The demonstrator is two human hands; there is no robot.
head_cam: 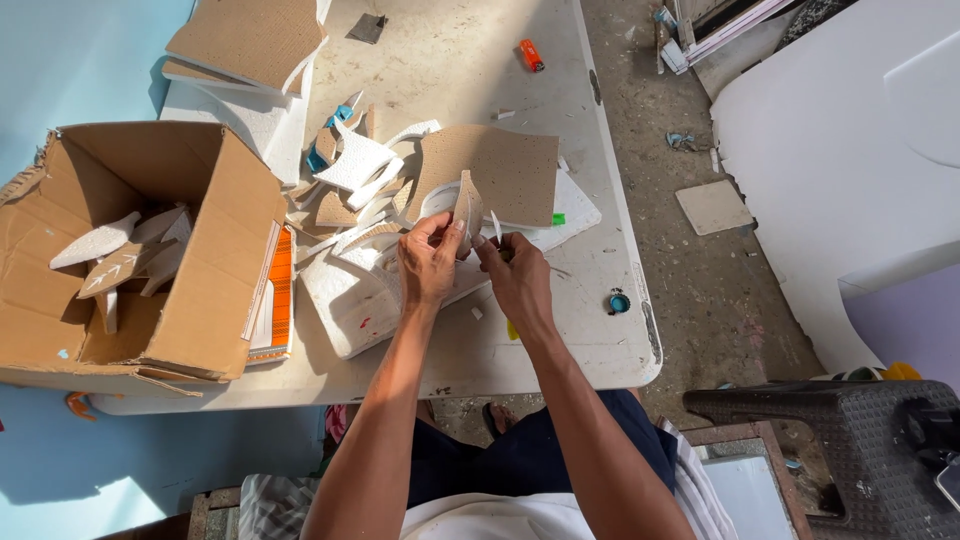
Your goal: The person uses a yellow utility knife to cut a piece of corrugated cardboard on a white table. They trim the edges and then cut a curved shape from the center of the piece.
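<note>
- Centre of frame: left hand [430,262] pinches a curved white foam cut-out [466,207] with a brown backing, fingers closed on its lower edge; the piece stands upright above both hands.
- Right hand [518,275] closes narrowly on a thin white strip [496,227] just beside the cut-out; whether it also holds a tool is hard to make out.
- Behind the hands: a heap of foam scraps [355,175] and a brown sheet [500,170] crowd the white table [560,350].
- Upper centre: an orange lighter [531,55] lies alone, well apart from the heap.
- Right table edge: a small blue cap [619,301].
- Left of frame: an open cardboard box [200,280] on its side holds several white and tan shaped pieces [120,255]; its back corner is in shadow.
- An orange-and-white flat pack [275,295] is wedged under the box flap, mostly hidden.
- Upper left: stacked foam boards [245,40], cut off by the frame edge.
- Lower right: a dark plastic stool [850,440], partly cropped.
</note>
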